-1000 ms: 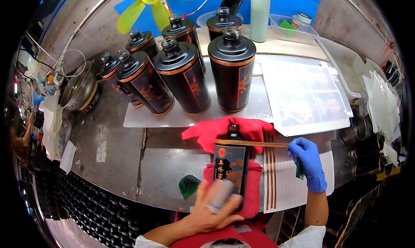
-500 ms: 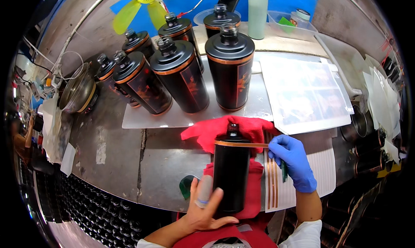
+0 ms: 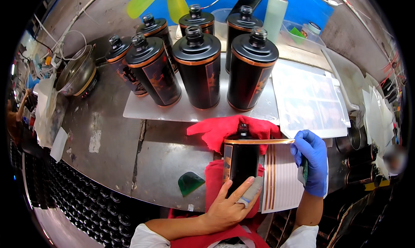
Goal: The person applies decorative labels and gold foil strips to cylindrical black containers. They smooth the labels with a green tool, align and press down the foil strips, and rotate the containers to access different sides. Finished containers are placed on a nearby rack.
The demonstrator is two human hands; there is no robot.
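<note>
Pinching the copper-coloured strip (image 3: pixel 270 141) with the gloved right hand (image 3: pixel 312 158), resting the spread left hand (image 3: pixel 228 210) on the black bottle (image 3: pixel 243 162), lower centre, possibly risking skew or creases through uneven tension.

The right hand (image 3: pixel 309 156) wears a smooth blue glove (image 3: pixel 317 176) — the left hand (image 3: pixel 228 210), one grey tubular finger cover (image 3: pixel 252 191) — with white fabric sleeves (image 3: pixel 149 237), red apron (image 3: pixel 196 238).

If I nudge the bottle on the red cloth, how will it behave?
The bottle would probably roll sideways: it lies on its side and its body looks round. The soft-looking red cloth under it may slow that. Its smooth-looking black surface could make it somewhat slippery to grip.
</note>
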